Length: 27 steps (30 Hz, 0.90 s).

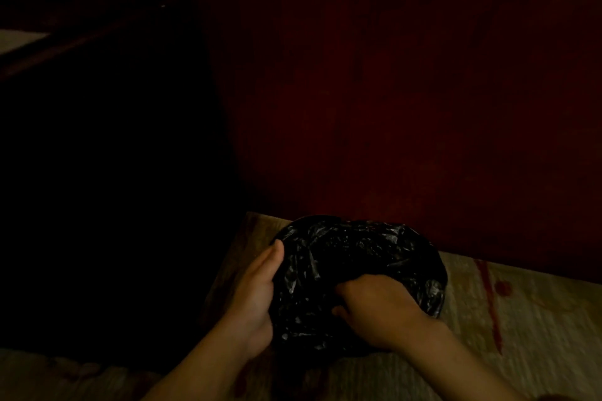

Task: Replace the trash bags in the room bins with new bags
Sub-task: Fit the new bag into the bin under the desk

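Your right hand (374, 309) clutches the bag (342, 247), left hand (257, 296) straight-fingered alongside; probably flimsy, slippery, so grip gathered folds.

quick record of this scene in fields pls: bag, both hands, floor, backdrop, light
bag: black crinkled plastic trash bag, bunched over a round form; bin itself not visible
left: left hand lies against the bag's left side, fingers fairly straight
right: right hand grips the plastic, fingers curled in
floor: beige carpet with red pattern
backdrop: dark red wall
light: very dim
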Available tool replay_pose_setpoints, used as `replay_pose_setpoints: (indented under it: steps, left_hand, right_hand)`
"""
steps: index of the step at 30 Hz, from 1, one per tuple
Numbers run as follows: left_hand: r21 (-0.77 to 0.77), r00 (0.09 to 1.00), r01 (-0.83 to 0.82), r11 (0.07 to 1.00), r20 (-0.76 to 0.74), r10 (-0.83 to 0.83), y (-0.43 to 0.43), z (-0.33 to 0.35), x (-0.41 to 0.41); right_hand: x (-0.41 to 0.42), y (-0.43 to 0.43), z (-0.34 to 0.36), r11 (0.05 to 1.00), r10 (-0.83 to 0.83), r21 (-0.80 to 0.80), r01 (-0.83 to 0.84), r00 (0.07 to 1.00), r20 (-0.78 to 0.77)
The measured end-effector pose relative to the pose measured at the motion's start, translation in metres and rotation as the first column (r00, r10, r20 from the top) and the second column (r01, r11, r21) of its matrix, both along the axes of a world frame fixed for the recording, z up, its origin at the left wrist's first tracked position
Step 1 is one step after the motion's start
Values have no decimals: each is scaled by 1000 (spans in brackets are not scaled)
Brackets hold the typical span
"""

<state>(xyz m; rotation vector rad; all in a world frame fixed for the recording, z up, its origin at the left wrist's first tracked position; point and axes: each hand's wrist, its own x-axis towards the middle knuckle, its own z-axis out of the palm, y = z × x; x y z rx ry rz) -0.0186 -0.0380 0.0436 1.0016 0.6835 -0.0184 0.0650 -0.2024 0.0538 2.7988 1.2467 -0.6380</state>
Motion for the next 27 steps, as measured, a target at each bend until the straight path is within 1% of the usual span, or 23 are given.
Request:
replay_pose_setpoints:
  steps: [1,2,3,4,5,6,7,8,10,11,12,14,16,18,19,20,21,23,24,27]
  left_hand:
    - [-3,1000,14,1000,16,-14,-2,0,2]
    - [74,999,23,997,39,-26,-3,0,4]
    - [245,996,31,969,71,-49,-3,-1,5]
    - [477,993,33,878,83,-83,-1,-3,5]
    - [712,989,32,701,80,-126,2,-5,4]
    - [870,987,29,492,54,-154,7,-8,1]
    - [944,988,42,327,9,-153,11,-10,-2]
    - [982,991,77,171,-56,-124,16,-12,-5]
    - [978,985,155,-143,-165,-59,25,-14,-10]
    - [947,979,183,-265,-202,-44,27,-13,-12]
    - [910,966,234,-341,-259,-27,28,-10,-12]
    - [840,931,343,-420,-365,31,26,-5,-13]
    - [811,923,341,-475,-385,5,24,-7,-13]
    - [816,923,250,-522,-364,-125,23,-10,-15]
    - [813,903,219,-539,-379,-204,23,-12,-18]
    - [800,867,219,-559,-423,-265,23,-13,-21]
    - [775,820,261,-575,-492,-291,24,-14,-23]
    - [717,731,392,-576,-623,-278,28,-22,-27]
    - [695,704,443,-566,-661,-261,29,-26,-28]
    - [699,703,457,-550,-662,-258,30,-34,-27]
  right_hand:
    - [-1,-5,0,999,-19,29,19,999,31]
    - [-2,-10,0,998,-34,62,30,998,54]
    - [-3,-14,0,996,-33,88,26,997,74]
    - [-4,-17,0,992,-31,122,20,996,87]
    - [-5,-19,-1,988,-36,155,22,996,84]
    - [-6,-20,-2,984,-38,175,24,996,77]
    - [-9,-21,-3,982,-34,188,19,996,80]
    - [-11,-21,-5,980,-25,201,6,996,91]
    - [-16,-22,-7,974,3,223,-25,995,100]
    - [-19,-21,-7,973,21,225,-43,995,96]
    - [-21,-22,-7,972,44,227,-65,994,99]
    - [-24,-26,-7,969,85,224,-106,991,101]
    - [-27,-32,-4,960,105,248,-129,989,107]
    - [-31,-37,1,942,140,283,-181,977,161]
    - [-33,-41,2,931,149,301,-207,967,205]
    - [-34,-44,2,917,151,330,-224,961,231]
    - [-35,-47,3,902,159,355,-247,953,260]
    - [-36,-54,0,887,209,349,-302,937,281]
    - [-36,-56,-2,882,236,336,-331,926,295]
    - [-35,-59,-11,863,255,344,-369,908,334]
